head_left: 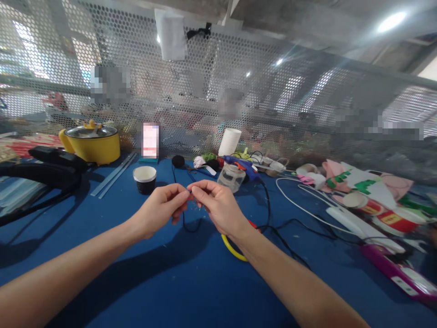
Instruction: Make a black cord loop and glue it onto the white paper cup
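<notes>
Above the middle of the blue table, my left hand (160, 207) and my right hand (221, 205) meet fingertip to fingertip. Both are closed in a pinch on a thin black yarn, mostly hidden by the fingers. A loose loop of black yarn (191, 231) hangs below them on the tabletop, and a black yarn ball (178, 161) lies behind. Left of my hands stands a white paper cup (144, 173), its lower part covered in black. Just behind my right hand is a clear jar (231, 178) with a blue glue gun (247, 168) resting by it.
A yellow ring-shaped handle (234, 250) lies partly under my right forearm. Glue sticks (114, 175), a yellow pot (94, 148) and a black stand (51, 168) are left. Cables, a purple power strip (398, 273) and paper scraps crowd the right. A perforated metal screen (205, 77) rises behind.
</notes>
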Demonstrator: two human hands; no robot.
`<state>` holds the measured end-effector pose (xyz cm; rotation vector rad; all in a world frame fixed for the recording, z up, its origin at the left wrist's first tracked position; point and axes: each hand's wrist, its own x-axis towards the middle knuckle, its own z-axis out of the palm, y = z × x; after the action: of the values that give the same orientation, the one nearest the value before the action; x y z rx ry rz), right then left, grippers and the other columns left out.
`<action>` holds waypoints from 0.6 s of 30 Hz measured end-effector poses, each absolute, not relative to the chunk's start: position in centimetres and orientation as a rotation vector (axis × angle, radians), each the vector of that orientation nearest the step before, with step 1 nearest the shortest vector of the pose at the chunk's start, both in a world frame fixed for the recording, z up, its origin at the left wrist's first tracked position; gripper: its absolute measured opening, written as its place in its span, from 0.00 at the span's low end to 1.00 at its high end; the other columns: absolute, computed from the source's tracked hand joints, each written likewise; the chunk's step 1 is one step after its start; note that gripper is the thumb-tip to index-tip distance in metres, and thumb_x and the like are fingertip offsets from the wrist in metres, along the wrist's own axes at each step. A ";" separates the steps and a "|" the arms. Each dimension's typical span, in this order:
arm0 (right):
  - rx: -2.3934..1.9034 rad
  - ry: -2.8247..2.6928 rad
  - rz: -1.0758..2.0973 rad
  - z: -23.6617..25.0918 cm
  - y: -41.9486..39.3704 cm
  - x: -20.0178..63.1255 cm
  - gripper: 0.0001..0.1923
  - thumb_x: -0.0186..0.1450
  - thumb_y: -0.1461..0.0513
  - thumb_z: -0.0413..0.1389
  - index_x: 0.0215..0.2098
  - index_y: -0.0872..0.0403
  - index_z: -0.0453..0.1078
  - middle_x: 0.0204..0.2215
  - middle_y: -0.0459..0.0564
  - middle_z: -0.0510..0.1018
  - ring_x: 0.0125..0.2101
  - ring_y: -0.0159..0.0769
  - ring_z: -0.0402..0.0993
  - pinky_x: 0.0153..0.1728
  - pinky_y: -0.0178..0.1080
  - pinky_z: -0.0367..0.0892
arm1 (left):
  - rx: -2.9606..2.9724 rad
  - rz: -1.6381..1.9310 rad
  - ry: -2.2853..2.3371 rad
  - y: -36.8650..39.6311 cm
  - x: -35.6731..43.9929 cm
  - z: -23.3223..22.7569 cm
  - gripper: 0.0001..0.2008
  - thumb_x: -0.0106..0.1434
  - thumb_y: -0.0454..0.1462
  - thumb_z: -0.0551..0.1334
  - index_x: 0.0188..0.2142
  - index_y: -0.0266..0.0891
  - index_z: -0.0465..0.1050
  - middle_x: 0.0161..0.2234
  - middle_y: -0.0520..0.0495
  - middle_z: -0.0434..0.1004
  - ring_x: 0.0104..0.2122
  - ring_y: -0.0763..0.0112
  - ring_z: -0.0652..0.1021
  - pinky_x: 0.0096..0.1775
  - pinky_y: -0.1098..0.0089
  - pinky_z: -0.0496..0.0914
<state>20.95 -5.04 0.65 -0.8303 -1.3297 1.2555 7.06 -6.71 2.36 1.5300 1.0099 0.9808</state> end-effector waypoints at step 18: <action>-0.568 -0.964 1.767 1.6 -5.8 20.3 0.10 0.57 0.59 0.53 0.32 0.56 0.72 0.23 0.44 0.64 0.23 0.25 0.59 0.21 0.31 0.56 | 1.787 1.220 1.180 -6.4 6.6 2.1 0.07 0.57 0.37 0.54 0.26 0.36 0.64 0.19 0.56 0.62 0.16 0.82 0.62 0.18 0.77 0.58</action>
<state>20.35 -5.78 1.58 -0.5677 -0.9644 1.7666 6.61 -6.35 2.11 1.7872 1.1805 1.2197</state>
